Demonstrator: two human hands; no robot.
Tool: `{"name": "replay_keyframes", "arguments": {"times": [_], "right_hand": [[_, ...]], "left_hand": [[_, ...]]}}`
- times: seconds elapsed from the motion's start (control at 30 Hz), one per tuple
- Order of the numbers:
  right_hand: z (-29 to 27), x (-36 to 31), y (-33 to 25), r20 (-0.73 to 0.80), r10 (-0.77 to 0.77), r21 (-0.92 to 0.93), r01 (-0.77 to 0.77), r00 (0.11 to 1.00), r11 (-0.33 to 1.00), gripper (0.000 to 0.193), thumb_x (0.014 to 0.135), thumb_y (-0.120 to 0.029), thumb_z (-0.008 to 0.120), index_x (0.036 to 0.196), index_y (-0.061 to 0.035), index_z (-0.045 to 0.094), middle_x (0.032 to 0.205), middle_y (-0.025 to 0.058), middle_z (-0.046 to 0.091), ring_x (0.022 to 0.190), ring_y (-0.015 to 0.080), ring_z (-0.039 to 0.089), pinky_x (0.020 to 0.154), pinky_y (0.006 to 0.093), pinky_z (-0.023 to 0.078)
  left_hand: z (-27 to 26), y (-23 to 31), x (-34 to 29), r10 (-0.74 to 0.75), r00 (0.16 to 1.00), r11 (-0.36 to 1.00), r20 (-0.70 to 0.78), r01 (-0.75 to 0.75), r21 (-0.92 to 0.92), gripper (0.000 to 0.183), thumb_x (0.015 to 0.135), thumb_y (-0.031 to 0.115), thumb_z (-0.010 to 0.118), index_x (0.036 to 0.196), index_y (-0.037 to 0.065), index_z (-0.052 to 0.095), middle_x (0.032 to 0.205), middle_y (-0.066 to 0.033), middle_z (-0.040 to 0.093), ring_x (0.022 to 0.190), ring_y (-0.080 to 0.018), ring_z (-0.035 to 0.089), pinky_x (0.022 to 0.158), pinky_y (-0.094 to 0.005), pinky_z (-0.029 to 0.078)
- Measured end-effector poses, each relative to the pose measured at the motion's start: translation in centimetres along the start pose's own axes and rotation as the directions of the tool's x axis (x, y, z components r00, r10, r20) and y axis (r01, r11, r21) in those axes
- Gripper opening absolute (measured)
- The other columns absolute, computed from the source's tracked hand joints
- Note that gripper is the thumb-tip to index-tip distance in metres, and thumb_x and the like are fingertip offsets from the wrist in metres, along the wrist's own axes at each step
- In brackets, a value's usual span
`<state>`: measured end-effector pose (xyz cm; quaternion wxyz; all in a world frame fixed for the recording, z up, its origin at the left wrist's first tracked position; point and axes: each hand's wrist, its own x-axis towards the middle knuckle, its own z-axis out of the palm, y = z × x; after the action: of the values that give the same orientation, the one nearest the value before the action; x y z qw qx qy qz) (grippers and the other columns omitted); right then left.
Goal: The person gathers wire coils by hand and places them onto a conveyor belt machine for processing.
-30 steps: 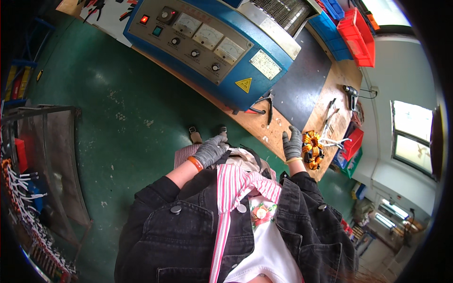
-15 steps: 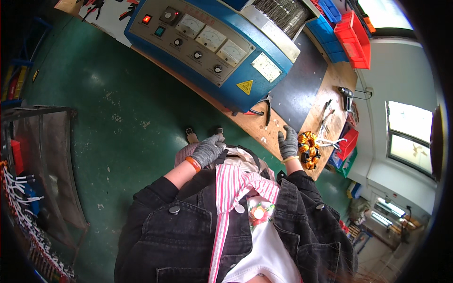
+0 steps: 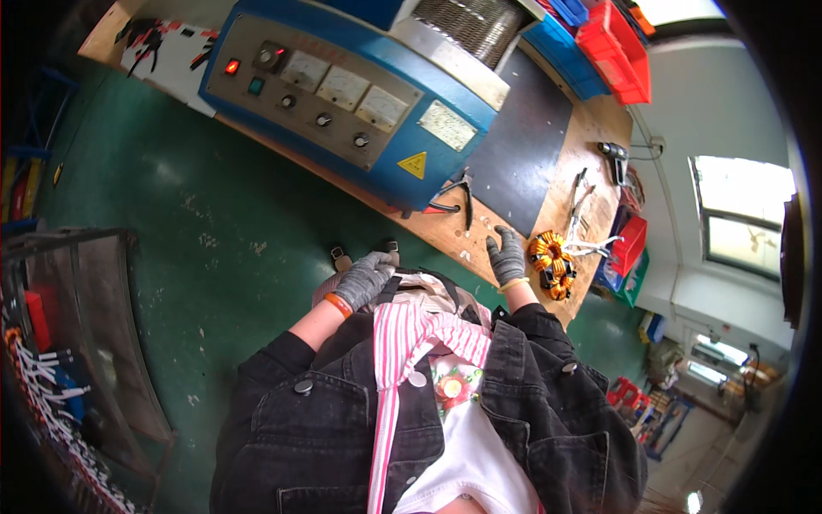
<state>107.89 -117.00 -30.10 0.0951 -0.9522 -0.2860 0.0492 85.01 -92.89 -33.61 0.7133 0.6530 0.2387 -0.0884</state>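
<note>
My left hand (image 3: 366, 278), in a grey knitted glove, rests over my lap beside the pink-striped apron (image 3: 394, 343). Its fingers lie stretched out, and I see nothing in them. At the bench's front edge is my right hand (image 3: 507, 257), gloved the same way. Thumb and fingers stand apart there, with nothing visible between them. Just right of it lie copper-wound ring coils (image 3: 548, 250) on the wooden bench top (image 3: 479, 250). Black-handled pliers (image 3: 467, 201) lie left of that hand, at the foot of a blue machine (image 3: 342, 94).
White-handled pliers (image 3: 591, 248) and a black heat gun (image 3: 615, 161) lie beyond the coils. Red bins (image 3: 615, 56) stand at the back right. A dark mat (image 3: 531, 137) covers part of the bench. At left stands a metal cart (image 3: 111, 334) near bundled wires (image 3: 51, 411).
The whole view has shifted, so the machine and bench sit further left in the picture. Both hands keep about the same place and pose relative to the bench and my lap.
</note>
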Motion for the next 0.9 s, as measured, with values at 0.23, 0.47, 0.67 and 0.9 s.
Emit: {"name": "replay_keyframes", "arguments": {"times": [0.23, 0.47, 0.67, 0.9], "right_hand": [[0.7, 0.3, 1.5, -0.012, 0.011, 0.075, -0.01, 1.0, 0.997, 0.035, 0.078, -0.026, 0.059, 0.105, -0.0041, 0.054, 0.105, 0.0173, 0.056, 0.1, 0.0343, 0.049, 0.088, 0.0409, 0.038], [0.8, 0.1, 5.3, -0.069, 0.107, 0.121, -0.099, 0.992, 0.988, 0.04, 0.075, -0.029, 0.06, 0.105, -0.0029, 0.054, 0.106, 0.0174, 0.056, 0.102, 0.034, 0.049, 0.09, 0.04, 0.038], [-0.7, 0.5, 10.5, -0.248, 0.126, -0.011, -0.133, 0.961, 0.991, 0.037, 0.075, -0.028, 0.06, 0.103, -0.0043, 0.055, 0.107, 0.0151, 0.055, 0.104, 0.0312, 0.049, 0.091, 0.0392, 0.037], [-2.1, -1.5, 18.2, -0.302, 0.219, -0.218, -0.291, 0.928, 0.932, 0.043, 0.074, -0.035, 0.058, 0.106, -0.0068, 0.056, 0.117, 0.0122, 0.051, 0.113, 0.0307, 0.042, 0.1, 0.0418, 0.028]], "left_hand": [[0.7, -1.4, 0.9, -0.128, 0.992, 0.99, -0.017, 0.126, -0.068, 0.03, 0.082, 0.01, 0.058, 0.11, 0.002, 0.053, 0.087, -0.0081, 0.06, 0.073, -0.0119, 0.055, 0.068, -0.0259, 0.047], [1.3, 0.4, 2.1, 0.094, 0.992, 0.946, -0.08, -0.064, 0.317, 0.028, 0.079, 0.018, 0.057, 0.104, 0.005, 0.058, 0.093, -0.0146, 0.062, 0.083, -0.0237, 0.06, 0.075, -0.032, 0.047], [3.2, 1.9, 3.3, -0.324, 0.944, 0.926, -0.056, 0.305, -0.223, 0.028, 0.086, 0.009, 0.053, 0.113, 0.007, 0.051, 0.079, -0.0009, 0.054, 0.059, -0.0065, 0.048, 0.05, -0.0199, 0.042], [6.8, 3.5, 5.6, -0.303, 0.953, 0.948, 0.0, 0.301, -0.105, 0.03, 0.085, 0.008, 0.054, 0.114, 0.004, 0.051, 0.097, -0.0059, 0.056, 0.071, -0.0104, 0.053, 0.064, -0.0231, 0.047]]}}
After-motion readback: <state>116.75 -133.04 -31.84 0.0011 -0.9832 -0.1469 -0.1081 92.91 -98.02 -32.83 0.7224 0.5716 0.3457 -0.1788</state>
